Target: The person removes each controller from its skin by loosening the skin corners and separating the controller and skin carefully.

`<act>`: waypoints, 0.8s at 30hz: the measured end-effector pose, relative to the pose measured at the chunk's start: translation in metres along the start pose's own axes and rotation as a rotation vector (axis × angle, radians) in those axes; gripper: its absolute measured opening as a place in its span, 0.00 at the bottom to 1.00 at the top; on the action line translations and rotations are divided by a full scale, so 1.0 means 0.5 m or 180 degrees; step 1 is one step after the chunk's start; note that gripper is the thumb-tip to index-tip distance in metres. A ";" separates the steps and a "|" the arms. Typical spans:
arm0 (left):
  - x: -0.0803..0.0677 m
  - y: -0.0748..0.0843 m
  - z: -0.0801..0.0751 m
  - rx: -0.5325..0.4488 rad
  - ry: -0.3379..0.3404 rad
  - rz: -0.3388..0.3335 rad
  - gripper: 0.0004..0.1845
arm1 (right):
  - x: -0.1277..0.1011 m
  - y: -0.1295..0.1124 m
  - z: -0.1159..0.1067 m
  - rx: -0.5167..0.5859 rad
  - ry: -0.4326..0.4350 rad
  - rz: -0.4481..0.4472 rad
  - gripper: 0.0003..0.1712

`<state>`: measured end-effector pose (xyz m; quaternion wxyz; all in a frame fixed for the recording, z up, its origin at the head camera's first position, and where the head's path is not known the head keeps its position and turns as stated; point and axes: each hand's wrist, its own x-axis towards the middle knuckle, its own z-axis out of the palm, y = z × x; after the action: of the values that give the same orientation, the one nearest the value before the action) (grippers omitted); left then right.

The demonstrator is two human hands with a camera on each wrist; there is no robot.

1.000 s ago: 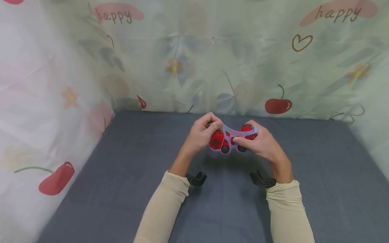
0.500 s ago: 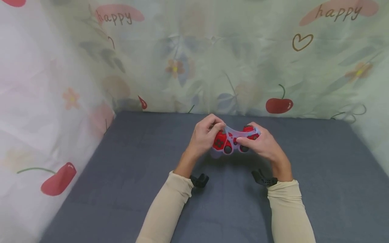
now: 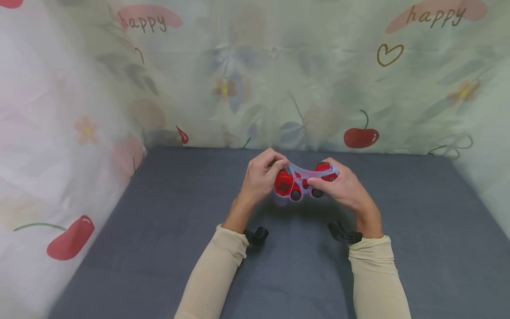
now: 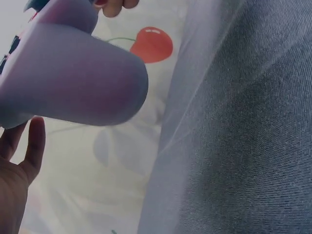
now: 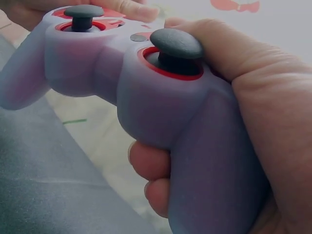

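Observation:
A red game controller [image 3: 283, 184] with dark buttons and thumbsticks is held over the table, partly wrapped in a translucent lilac silicone cover [image 3: 304, 173]. At its upper left, my left hand [image 3: 258, 178] pinches the cover's edge between thumb and fingers, and the edge is drawn up in a taut strip. My right hand [image 3: 347, 188] grips the right handle, its thumb across the front. In the right wrist view the cover [image 5: 207, 156] wraps that handle, with both thumbsticks [image 5: 176, 43] poking through. The left wrist view shows the left handle's cover [image 4: 92, 80] free of the fingers.
Dark grey cloth covers the table [image 3: 179, 248]. A patterned curtain [image 3: 275, 88] stands along the back and sides. Black wrist mounts [image 3: 258, 237] stick out from both wrists, below the cream sleeves [image 3: 213, 274].
Both hands keep their hold on the controller and cover. The left hand shifted slightly right, then back left, and the controller's tilt barely differs.

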<state>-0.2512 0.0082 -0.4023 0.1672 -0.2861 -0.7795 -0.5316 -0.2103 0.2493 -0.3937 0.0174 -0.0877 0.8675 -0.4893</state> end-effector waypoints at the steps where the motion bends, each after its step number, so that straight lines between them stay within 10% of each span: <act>1: 0.000 0.000 -0.001 0.0037 -0.0001 0.0021 0.06 | 0.000 0.000 -0.001 0.0009 -0.0002 0.0002 0.23; 24: 0.002 -0.005 -0.015 -0.0016 -0.0076 0.0315 0.06 | -0.011 -0.019 -0.019 0.0095 0.0050 0.0040 0.25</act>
<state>-0.2537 0.0007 -0.4007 0.1833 -0.3310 -0.7650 -0.5212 -0.2049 0.2535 -0.3807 0.0150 -0.0782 0.8607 -0.5028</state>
